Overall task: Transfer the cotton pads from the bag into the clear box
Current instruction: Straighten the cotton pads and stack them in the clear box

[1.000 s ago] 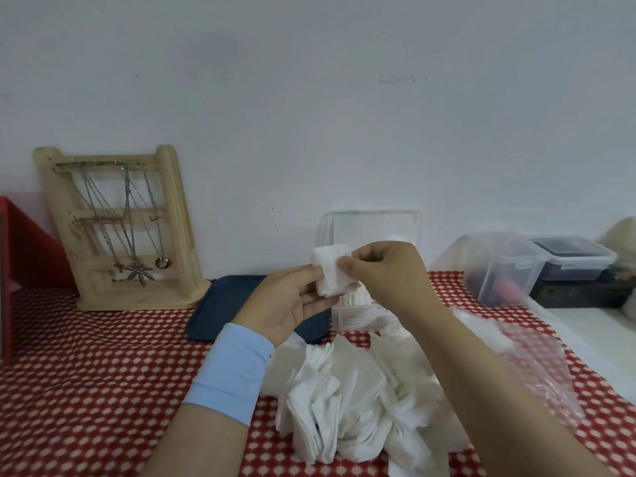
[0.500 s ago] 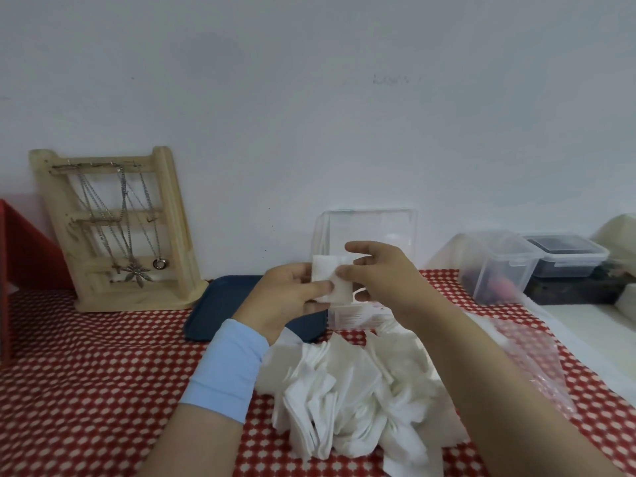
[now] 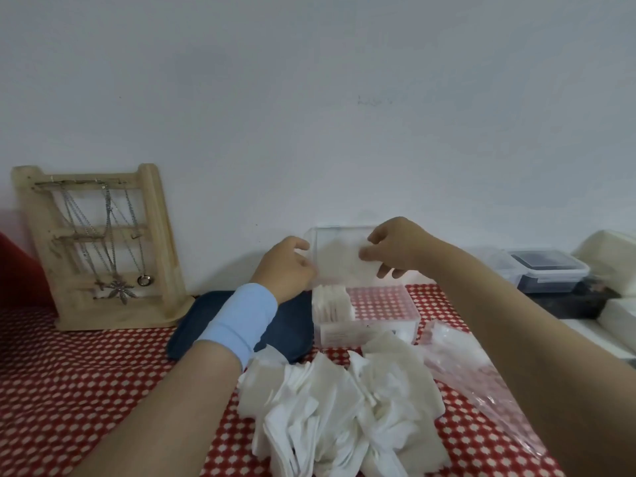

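Note:
The clear box [image 3: 382, 313] stands open on the red dotted cloth, its lid upright at the back, with a few white pads [image 3: 332, 302] standing at its left end. Just above it hangs one white cotton pad [image 3: 339, 261], blurred. My left hand [image 3: 285, 266] pinches its left edge and my right hand [image 3: 395, 249] pinches its right edge. A loose heap of cotton pads [image 3: 344, 407] lies on the cloth in front of the box. The crumpled clear bag [image 3: 478, 370] lies to the right, under my right forearm.
A dark blue tray [image 3: 292, 327] lies left of the box, under my left wrist. A wooden jewellery stand [image 3: 96, 253] with chains leans at the back left. Lidded plastic containers [image 3: 547, 270] sit at the back right. The wall is close behind.
Both hands have carried the single pad away from me, from over the heap to just above the open box. The heap and the bag have stayed put.

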The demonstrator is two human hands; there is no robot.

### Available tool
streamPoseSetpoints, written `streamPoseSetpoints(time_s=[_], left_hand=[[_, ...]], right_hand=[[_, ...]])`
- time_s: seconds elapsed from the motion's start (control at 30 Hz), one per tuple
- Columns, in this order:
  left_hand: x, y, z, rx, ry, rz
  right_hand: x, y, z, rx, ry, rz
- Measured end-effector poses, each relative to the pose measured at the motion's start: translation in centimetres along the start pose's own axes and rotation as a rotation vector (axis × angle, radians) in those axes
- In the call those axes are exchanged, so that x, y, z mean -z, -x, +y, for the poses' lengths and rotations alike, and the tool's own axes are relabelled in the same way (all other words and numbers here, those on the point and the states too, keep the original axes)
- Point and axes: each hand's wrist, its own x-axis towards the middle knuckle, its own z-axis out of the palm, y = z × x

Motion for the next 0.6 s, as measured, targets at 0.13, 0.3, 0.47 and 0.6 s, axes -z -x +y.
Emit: streamPoseSetpoints(time_s=[0.13, 0.3, 0.47, 0.6], left_hand=[[-2.8, -1.8, 0.3, -0.133, -0.281, -0.194], [-4.6, -2.8, -0.7, -0.203, -0.557, -0.333], [-4.5, -2.9, -1.5, -0.250, -0.579, -0.328], [-3.7, -2.6, -2.3, -0.278, -0.568, -0.328]], right_hand=[[-0.6, -1.1, 1.3, -0.072, 0.198, -0.048], [-2.9, -1.7, 1.9, -0.136, 0.374, -0.083], [-5.6, -2.3, 2.2, -0.150, 0.521, 0.020], [-7.1, -3.1, 2.2, -0.241, 0.208, -0.039]])
